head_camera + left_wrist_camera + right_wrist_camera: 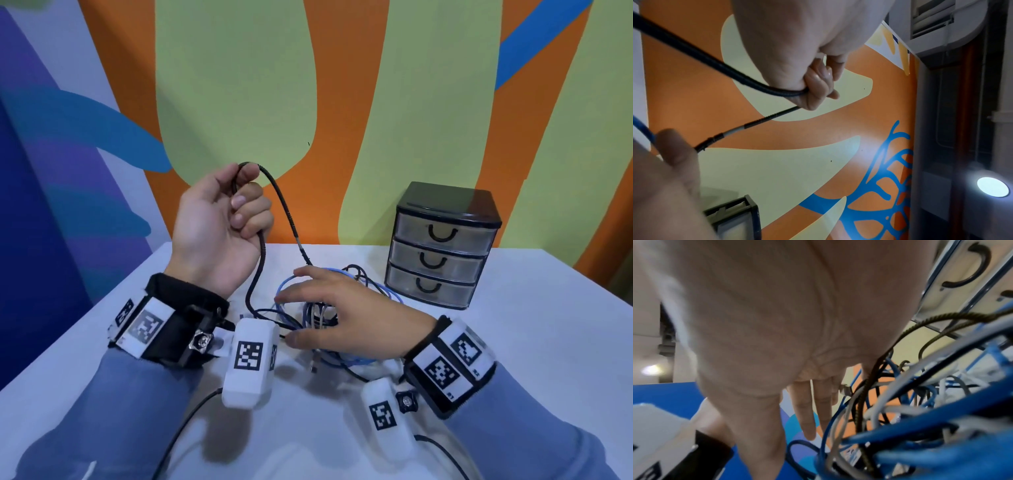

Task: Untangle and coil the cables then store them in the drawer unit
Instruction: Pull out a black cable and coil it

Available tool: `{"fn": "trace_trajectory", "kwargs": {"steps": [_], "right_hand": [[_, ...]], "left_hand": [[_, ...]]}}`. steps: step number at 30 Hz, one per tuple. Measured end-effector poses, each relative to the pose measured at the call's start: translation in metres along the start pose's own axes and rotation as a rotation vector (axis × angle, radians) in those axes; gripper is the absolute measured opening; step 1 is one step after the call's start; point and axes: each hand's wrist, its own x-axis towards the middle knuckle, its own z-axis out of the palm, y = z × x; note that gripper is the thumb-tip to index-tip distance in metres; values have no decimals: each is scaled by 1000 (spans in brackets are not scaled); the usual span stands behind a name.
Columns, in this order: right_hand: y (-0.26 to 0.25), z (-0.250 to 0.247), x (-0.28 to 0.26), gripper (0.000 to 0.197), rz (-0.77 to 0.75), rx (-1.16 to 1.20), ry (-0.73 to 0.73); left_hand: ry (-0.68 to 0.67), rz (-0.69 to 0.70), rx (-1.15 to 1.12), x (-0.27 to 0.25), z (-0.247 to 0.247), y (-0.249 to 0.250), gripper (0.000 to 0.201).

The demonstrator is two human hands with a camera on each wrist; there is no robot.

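Observation:
My left hand (239, 200) is raised above the table's left side and grips a loop of black braided cable (285, 209). The cable's two strands run down from the fist into a tangle of blue, white and black cables (380, 286) on the white table (513, 342). My right hand (308, 303) lies spread on top of the tangle with straight fingers, holding nothing. The left wrist view shows the left hand (818, 84) curled round the black cable (719, 66). In the right wrist view the right hand (807, 410) hangs over the tangle (920, 402).
A small black drawer unit (442, 246) with three translucent drawers, all closed, stands at the back right, just behind the tangle. A painted orange, green and blue wall (342, 102) rises behind the table. A thin black lead (185, 428) trails near the front edge.

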Motion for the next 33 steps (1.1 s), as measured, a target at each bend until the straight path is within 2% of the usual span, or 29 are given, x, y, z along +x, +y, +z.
{"fn": "trace_trajectory", "kwargs": {"steps": [7, 12, 14, 16, 18, 21, 25, 27, 30, 33], "right_hand": [[-4, 3, -2, 71, 158, -89, -97], [-1, 15, 5, 81, 147, -26, -20], [-1, 19, 5, 63, 147, -25, -4], [-1, 21, 5, 32, 133, -38, 20], [-1, 21, 4, 27, 130, -14, 42], [4, 11, 2, 28, 92, 25, 154], [10, -18, -7, 21, 30, 344, 425], [14, -31, -11, 23, 22, 403, 569], [23, -43, -13, 28, 47, 391, 734], [29, -48, -14, 31, 79, 431, 812]], "left_hand": [[-131, 78, 46, -10, 14, 3, 29], [-196, 88, -22, -11, 16, 1, 31], [-208, 72, -48, -10, 15, -1, 33], [-198, 69, -62, -9, 14, -1, 34], [-175, 86, -74, -8, 12, 2, 33], [-47, 146, -71, -2, 6, 8, 28], [286, 279, 64, 11, -15, 9, 22], [402, 324, 166, 17, -24, 6, 16], [453, 312, 376, 19, -28, -3, 11], [468, 289, 596, 18, -25, -11, 13]]}}
